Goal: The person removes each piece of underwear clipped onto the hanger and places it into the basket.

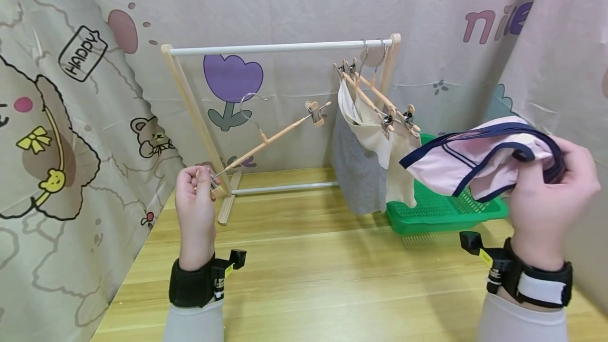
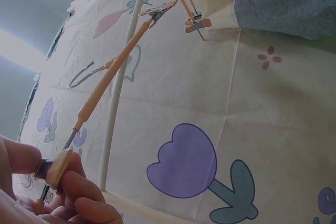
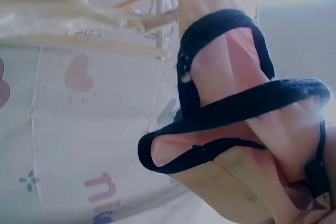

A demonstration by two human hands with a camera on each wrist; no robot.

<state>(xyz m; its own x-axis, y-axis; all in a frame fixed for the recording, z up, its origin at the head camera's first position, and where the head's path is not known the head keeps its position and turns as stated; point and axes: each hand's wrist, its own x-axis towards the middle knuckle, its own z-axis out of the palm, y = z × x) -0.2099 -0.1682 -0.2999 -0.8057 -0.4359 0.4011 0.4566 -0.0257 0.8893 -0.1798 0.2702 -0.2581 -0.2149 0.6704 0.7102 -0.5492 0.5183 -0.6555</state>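
Head: looks forward and down over the tabletop [image 1: 332, 278] at the clothes rack [image 1: 280, 46].
Left wrist: close, angled up along the hanger [image 2: 105, 85].
Right wrist: very close, upward; all 3 views share the rack.

Green basket [image 1: 446, 210] partly behind garments [image 1: 375, 162]
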